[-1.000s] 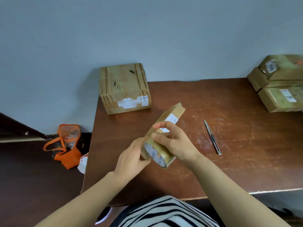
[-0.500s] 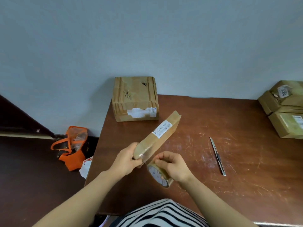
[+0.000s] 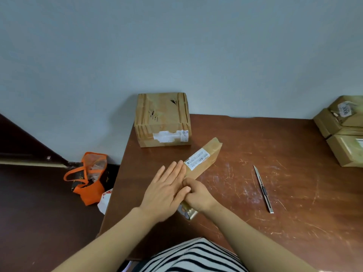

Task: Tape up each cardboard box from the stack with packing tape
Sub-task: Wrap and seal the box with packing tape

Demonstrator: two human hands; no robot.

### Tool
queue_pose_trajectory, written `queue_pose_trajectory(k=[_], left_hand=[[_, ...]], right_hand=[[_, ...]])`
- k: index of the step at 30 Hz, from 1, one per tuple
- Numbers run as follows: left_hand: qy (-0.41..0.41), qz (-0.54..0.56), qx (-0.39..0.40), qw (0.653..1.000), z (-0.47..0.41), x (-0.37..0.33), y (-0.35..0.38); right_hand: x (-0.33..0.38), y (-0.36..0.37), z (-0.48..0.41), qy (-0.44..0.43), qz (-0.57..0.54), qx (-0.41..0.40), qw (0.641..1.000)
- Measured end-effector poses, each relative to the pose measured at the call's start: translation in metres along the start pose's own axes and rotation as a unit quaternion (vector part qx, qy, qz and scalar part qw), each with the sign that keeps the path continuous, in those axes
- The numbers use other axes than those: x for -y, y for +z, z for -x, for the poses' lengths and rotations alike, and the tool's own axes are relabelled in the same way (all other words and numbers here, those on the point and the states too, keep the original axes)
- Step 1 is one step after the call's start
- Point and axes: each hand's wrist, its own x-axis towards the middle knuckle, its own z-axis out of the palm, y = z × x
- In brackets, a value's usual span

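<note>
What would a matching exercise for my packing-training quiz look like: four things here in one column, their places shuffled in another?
Things
1. utility knife
2. orange bag
3. large cardboard box
4. tape roll

Places
A. on the floor, left of the table
B. far left corner of the table, by the wall
C. held in the right hand
D. flat on the table, right of the slim box

Pairs: 1-D, 2-A, 3-B, 4-C.

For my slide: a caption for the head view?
Left hand rests flat on slim box; right hand grips tape roll.
</note>
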Motion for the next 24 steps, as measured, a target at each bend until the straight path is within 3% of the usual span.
queue_pose_trajectory(k=[8,12,16,19,20,22,24], left_hand=[[0.011,-0.022,0.115,0.993,0.0,0.01,-0.01],[-0.081,0.132,0.008,0.988,0.01,0.022,-0.009],[-0.172,0.339,0.012,0.925,0.016,0.025,-0.003],[-0.259,0.529,0.04,0.807,0.016,0.032,0.005],[-0.28,0.538,0.033,0.794,0.014,0.033,0.009],[-0.31,0.437,-0.023,0.844,0.008,0.036,0.02],[-0.329,0.379,-0.076,0.861,0.01,0.031,0.023]], right_hand=[[-0.006,-0.005,-0.003,0.029,-0.075,0.012,0.997],[-0.003,-0.01,0.004,0.032,-0.116,0.032,0.992],[0.008,-0.021,0.02,0.004,-0.142,0.05,0.989],[0.011,-0.024,0.029,0.002,-0.15,0.084,0.985],[0.01,-0.022,0.028,0.006,-0.144,0.091,0.985],[0.006,-0.015,0.021,0.014,-0.122,0.077,0.989],[0.001,-0.01,0.01,0.027,-0.126,0.037,0.991]])
